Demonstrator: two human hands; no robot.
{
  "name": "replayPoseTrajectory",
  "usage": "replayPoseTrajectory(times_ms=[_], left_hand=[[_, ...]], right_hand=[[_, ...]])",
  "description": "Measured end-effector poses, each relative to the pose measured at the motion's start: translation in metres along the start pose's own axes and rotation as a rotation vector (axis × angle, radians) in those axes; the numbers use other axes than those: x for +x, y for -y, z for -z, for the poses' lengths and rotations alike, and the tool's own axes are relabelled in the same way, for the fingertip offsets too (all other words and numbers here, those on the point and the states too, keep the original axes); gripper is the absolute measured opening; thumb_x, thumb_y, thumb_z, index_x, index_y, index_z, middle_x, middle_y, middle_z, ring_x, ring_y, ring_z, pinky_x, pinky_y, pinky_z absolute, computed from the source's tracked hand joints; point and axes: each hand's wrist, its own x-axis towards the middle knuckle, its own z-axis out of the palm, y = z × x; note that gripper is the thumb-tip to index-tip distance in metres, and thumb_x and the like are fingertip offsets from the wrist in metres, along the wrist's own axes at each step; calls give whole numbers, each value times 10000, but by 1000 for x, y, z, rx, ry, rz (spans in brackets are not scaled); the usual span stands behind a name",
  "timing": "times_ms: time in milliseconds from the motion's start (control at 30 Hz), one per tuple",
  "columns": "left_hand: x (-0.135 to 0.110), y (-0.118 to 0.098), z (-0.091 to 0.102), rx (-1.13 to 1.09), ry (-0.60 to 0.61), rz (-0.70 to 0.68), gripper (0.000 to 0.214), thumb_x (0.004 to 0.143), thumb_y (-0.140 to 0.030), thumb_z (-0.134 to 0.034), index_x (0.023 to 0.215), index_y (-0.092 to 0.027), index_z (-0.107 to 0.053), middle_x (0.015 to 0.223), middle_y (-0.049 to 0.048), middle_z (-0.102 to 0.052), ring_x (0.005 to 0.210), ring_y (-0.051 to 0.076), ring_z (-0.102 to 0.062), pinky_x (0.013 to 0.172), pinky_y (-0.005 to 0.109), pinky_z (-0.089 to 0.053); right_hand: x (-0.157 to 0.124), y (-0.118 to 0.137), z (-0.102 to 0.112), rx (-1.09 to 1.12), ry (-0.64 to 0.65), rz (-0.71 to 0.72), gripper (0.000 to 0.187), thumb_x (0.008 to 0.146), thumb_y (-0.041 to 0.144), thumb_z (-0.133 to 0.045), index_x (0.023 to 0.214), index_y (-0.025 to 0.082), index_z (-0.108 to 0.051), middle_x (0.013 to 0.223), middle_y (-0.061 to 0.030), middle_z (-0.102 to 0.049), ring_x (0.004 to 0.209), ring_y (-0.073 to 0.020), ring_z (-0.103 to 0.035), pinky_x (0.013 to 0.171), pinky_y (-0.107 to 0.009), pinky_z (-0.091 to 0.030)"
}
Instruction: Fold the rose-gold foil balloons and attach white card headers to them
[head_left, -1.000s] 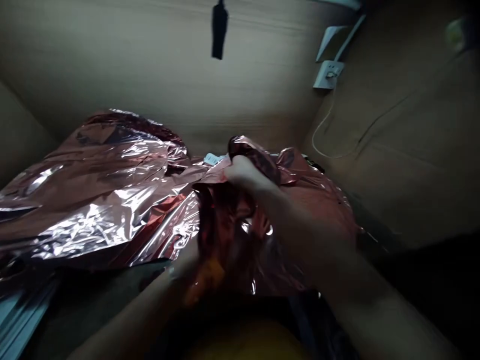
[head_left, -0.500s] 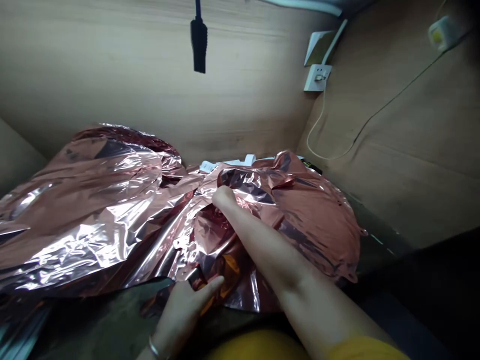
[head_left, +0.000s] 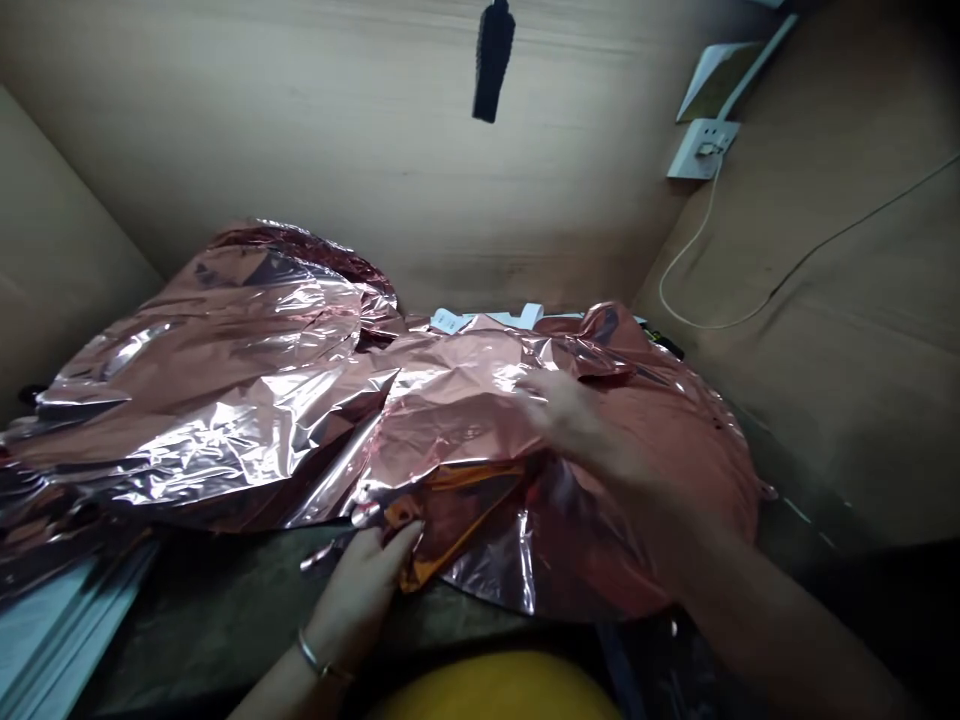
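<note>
On the rose-gold foil (head_left: pixel 450 420), right fingers (head_left: pixel 547 392) rest; left fingers (head_left: pixel 390 550) touch its edge.

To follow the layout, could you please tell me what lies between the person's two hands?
In the head view, crumpled rose-gold foil lies between the left hand and right hand, with an orange fold.

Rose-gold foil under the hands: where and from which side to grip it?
Probably the curled near edge of the rose-gold foil, beside the left hand, from the near side with the fingers. That edge lifts off the dark surface, showing orange underside, so a pinch could catch it cleanly.
</note>
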Motion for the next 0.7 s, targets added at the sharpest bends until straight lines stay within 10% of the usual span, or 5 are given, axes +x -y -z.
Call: replayPoseTrajectory(times_ms=[233, 600, 700], left_hand=[[2, 3, -3, 50, 80, -77, 411, 658, -444, -773, 925, -139, -705, 937, 82, -729, 929, 274, -664, 883, 364, -498], [3, -1, -1, 92, 228, 12, 354, 715, -436, -698, 853, -111, -714, 828, 87, -727, 899, 280, -669, 808, 344, -514], [0, 7, -5, 75, 23, -78, 369, 651, -352, -765, 930, -129, -674, 861, 65, -716, 880, 250, -666, 802, 331, -515]], right_hand=[[-22, -102, 17, 45, 35, -227, 212, 838, 317, -541, 870, 153, -671, 831, -55, -693, 806, -199, -626, 702, -260, -457], [-19, -113, 9, 226, 168, -531, 91, 615, 179, -650, 544, 152, -600, 466, 13, -547, 455, -124, -515, 438, -207, -379], [-23, -116, 6, 246, 165, -529, 97, 605, 216, -641, 551, 165, -580, 487, -2, -571, 465, -134, -525, 434, -217, -378]])
